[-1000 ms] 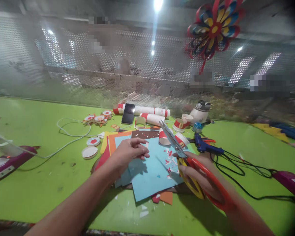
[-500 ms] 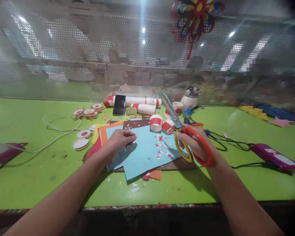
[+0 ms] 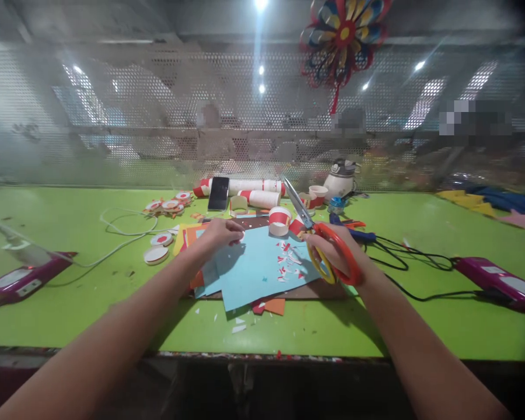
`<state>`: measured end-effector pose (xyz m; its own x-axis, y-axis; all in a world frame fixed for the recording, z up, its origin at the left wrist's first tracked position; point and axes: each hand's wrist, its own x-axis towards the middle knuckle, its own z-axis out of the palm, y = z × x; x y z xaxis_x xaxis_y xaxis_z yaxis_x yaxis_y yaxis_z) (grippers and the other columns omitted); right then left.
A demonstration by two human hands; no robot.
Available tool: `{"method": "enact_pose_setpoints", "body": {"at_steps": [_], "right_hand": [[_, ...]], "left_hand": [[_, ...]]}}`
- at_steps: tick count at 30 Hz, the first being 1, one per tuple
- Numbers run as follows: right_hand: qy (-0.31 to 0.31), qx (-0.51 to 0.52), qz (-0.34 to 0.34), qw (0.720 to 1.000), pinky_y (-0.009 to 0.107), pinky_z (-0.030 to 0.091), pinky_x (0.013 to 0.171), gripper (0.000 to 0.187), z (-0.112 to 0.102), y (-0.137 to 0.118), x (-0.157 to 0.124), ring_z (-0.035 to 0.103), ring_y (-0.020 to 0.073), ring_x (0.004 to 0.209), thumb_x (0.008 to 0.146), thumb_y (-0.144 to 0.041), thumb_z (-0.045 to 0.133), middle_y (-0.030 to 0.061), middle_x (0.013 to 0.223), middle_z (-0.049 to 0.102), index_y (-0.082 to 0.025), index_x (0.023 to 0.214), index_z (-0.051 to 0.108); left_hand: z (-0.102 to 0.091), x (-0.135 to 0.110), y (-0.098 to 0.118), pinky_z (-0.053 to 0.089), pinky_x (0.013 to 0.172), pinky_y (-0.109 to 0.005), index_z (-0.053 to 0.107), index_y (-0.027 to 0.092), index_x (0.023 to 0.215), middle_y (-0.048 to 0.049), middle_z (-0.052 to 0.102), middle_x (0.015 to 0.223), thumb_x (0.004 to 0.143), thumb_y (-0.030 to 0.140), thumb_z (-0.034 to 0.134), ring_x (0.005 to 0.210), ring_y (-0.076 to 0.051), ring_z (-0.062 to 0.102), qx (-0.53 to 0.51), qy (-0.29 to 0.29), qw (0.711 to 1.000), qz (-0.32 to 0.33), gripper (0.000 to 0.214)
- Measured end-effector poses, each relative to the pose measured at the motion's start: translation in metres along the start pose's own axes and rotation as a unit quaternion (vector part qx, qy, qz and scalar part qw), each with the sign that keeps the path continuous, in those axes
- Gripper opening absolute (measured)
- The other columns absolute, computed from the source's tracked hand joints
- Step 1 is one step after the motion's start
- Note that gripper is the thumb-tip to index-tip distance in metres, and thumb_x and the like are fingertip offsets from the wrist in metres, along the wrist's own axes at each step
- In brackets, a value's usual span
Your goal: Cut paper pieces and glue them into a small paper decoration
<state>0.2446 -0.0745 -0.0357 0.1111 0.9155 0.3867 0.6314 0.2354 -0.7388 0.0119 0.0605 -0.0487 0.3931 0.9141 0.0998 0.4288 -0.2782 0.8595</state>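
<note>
My right hand [image 3: 339, 248] grips a pair of scissors [image 3: 298, 202] with one red and one yellow handle loop. Their blades point up and away to the left, lying close together. Over the light blue paper [image 3: 245, 280], my left hand [image 3: 222, 233] is pinched, with a pale speck at its fingertips too small to name. Red and white paper scraps [image 3: 289, 259] lie on the blue sheet between the hands. Just beyond them stands a cut red and white paper cup piece [image 3: 279, 221], and another is partly hidden behind the scissors.
Stacked paper cups [image 3: 259, 199], a phone [image 3: 219, 193] and a white bottle [image 3: 339, 179] stand along the back. Flower-like paper discs [image 3: 170, 206] lie at left. A glue gun [image 3: 354, 232] and purple power strips [image 3: 499, 281] trail cables. A mesh screen rises behind.
The view has tilted up slightly and shifted, so the table things appear moved. Both hands keep much the same pose, the right one still on the scissors.
</note>
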Motion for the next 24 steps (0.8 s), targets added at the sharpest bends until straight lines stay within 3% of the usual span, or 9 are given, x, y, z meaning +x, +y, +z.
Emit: {"method": "enact_pose_setpoints", "body": {"at_steps": [3,7,16,21,24], "right_hand": [[-0.003,0.008,0.002,1.0,0.024,0.036,0.044,0.029,0.002,-0.001,0.0,0.046,0.0114,0.043,0.081,-0.03,0.05,-0.0046,0.046,0.048,-0.019,0.055,0.044],[0.0,0.01,0.001,1.0,0.024,0.036,0.044,0.029,0.003,-0.003,0.0,0.046,0.0112,0.043,0.08,-0.029,0.051,-0.0044,0.046,0.048,-0.019,0.054,0.044],[-0.007,-0.006,-0.024,1.0,0.026,0.037,0.047,0.031,0.004,-0.018,-0.006,0.046,0.0112,0.042,0.078,-0.028,0.051,-0.0039,0.043,0.048,-0.019,0.049,0.044],[0.044,0.047,-0.011,0.998,0.026,0.036,0.043,0.027,0.003,-0.012,-0.006,0.047,0.0117,0.041,0.078,-0.031,0.053,-0.0036,0.044,0.048,-0.019,0.055,0.048],[0.084,0.06,-0.005,0.995,0.025,0.036,0.042,0.023,0.003,-0.006,-0.004,0.046,0.0114,0.04,0.076,-0.031,0.055,-0.004,0.044,0.048,-0.019,0.057,0.05]], "left_hand": [[0.017,0.0,-0.003,0.038,0.046,-0.023,0.07,0.012,0.076,-0.0009,0.06,0.051,0.058,0.015,0.063,0.044,-0.01,0.048,0.041,-0.035,0.999,0.008,0.019],[0.028,-0.006,-0.007,0.038,0.049,-0.023,0.071,0.011,0.079,-0.0016,0.062,0.051,0.059,0.016,0.063,0.048,-0.012,0.052,0.097,-0.037,0.994,0.029,0.022],[0.019,-0.014,-0.015,0.043,0.064,-0.026,0.069,0.013,0.086,-0.0071,0.07,0.077,0.069,0.012,0.049,0.068,-0.017,0.06,0.195,0.015,0.977,0.085,0.027],[0.016,-0.01,-0.017,0.042,0.066,-0.029,0.07,0.016,0.08,-0.0088,0.069,0.081,0.068,0.019,0.053,0.072,-0.021,0.059,0.25,0.048,0.959,0.128,0.022],[0.022,-0.011,-0.009,0.041,0.067,-0.028,0.07,0.016,0.08,-0.0084,0.069,0.083,0.069,0.019,0.051,0.073,-0.02,0.059,0.258,0.039,0.952,0.161,0.022]]}}
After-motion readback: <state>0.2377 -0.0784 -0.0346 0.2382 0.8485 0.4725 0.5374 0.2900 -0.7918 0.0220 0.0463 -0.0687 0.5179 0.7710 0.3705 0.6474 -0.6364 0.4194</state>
